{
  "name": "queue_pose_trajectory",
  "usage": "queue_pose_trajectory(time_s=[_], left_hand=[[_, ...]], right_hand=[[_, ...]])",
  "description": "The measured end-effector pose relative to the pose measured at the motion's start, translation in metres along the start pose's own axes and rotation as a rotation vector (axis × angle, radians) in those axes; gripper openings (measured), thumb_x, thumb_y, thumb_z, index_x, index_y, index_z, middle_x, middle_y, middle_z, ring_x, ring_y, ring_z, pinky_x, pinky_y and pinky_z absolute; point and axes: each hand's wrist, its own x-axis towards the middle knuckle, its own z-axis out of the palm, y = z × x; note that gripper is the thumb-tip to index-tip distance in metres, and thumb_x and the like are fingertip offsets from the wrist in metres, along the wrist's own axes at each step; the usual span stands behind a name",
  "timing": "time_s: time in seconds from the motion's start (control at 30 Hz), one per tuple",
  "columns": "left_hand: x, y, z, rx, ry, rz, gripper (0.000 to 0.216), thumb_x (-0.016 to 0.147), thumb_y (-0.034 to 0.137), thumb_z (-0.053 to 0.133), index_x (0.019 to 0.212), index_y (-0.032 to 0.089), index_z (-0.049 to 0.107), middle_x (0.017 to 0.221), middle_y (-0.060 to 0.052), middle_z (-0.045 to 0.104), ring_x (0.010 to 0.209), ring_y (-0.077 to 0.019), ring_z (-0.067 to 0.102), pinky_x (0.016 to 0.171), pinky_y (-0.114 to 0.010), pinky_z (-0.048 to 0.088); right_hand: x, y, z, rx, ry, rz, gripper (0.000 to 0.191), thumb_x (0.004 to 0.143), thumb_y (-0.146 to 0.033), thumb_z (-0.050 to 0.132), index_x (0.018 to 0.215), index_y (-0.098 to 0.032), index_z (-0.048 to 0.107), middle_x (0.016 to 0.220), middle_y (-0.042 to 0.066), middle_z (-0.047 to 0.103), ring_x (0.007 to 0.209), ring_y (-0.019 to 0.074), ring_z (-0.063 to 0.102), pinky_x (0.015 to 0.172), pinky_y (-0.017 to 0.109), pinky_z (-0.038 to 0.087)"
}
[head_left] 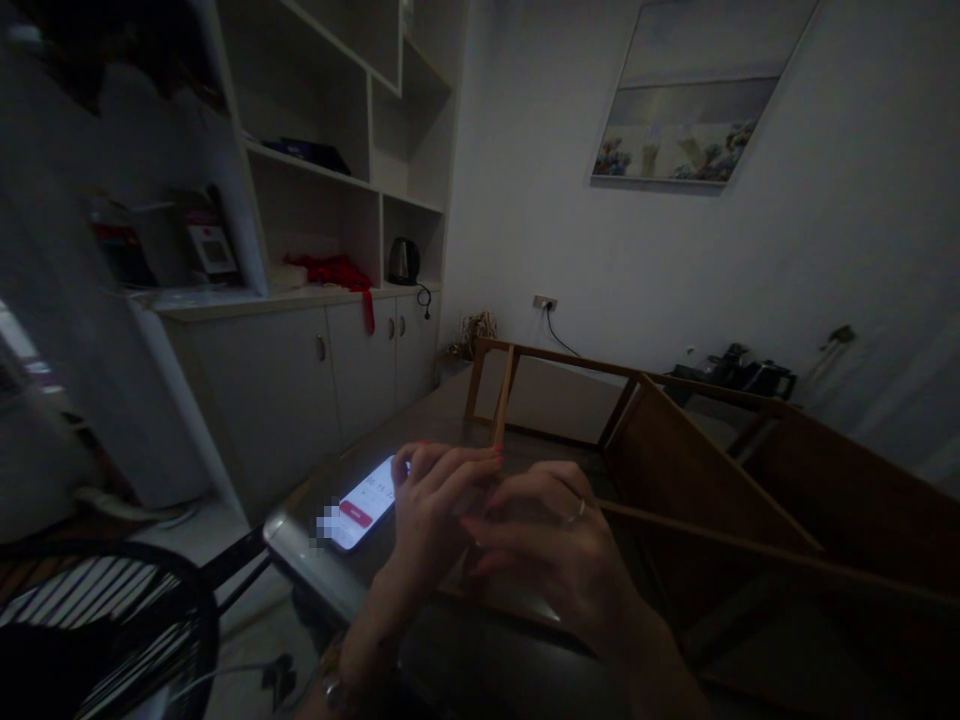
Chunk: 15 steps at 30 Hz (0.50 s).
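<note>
My left hand (442, 500) and my right hand (566, 545) meet above the dark table, fingertips close together. The left fingers are bent over, and the thumb side faces the right hand. On the right hand, which wears a ring, the fingers are drawn together and smeared by motion. Whatever sits between the fingertips is too small and blurred to name. Just left of my left hand, a phone (365, 500) with a lit screen and a red button lies on the table, its far end partly hidden by that hand.
A brown wooden shelf frame (705, 440) lies on its side across the table (480, 650). Left of the table stands a black slatted chair (202, 630). White cabinets (262, 380) line the wall, holding a kettle (403, 262) and red cloth (337, 272). Dark pots (761, 378) stand behind the frame.
</note>
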Motion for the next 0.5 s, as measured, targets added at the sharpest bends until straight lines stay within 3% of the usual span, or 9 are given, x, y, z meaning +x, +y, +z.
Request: queue_pose_trajectory(time_s=[0.27, 0.4, 0.5], left_hand=[[0.002, 0.003, 0.003, 0.022, 0.06, -0.007, 0.02, 0.102, 0.027, 0.05, 0.101, 0.029, 0.07, 0.096, 0.002, 0.081, 0.085, -0.0213, 0.06, 0.088, -0.042, 0.032], [-0.001, 0.001, 0.006, 0.001, 0.07, -0.012, 0.022, 0.103, 0.034, 0.049, 0.102, 0.028, 0.07, 0.096, 0.001, 0.08, 0.087, -0.0218, 0.059, 0.088, -0.043, 0.033], [-0.003, -0.001, 0.006, -0.001, 0.067, -0.01, 0.025, 0.104, 0.038, 0.047, 0.104, 0.028, 0.07, 0.099, 0.001, 0.081, 0.088, -0.0221, 0.059, 0.087, -0.043, 0.033]], right_hand=[[0.001, -0.006, 0.011, -0.062, 0.024, 0.038, 0.033, 0.105, -0.04, 0.05, 0.082, -0.025, 0.068, 0.078, -0.003, 0.066, 0.089, 0.0156, 0.054, 0.085, 0.031, 0.039], [0.001, -0.011, 0.019, -0.127, 0.053, 0.084, 0.036, 0.107, -0.04, 0.046, 0.08, -0.024, 0.063, 0.077, -0.002, 0.063, 0.083, 0.0162, 0.052, 0.082, 0.031, 0.037], [0.0, -0.012, 0.023, -0.23, 0.081, 0.023, 0.033, 0.106, -0.035, 0.046, 0.08, -0.022, 0.062, 0.077, 0.0, 0.064, 0.083, 0.0172, 0.053, 0.084, 0.034, 0.037]])
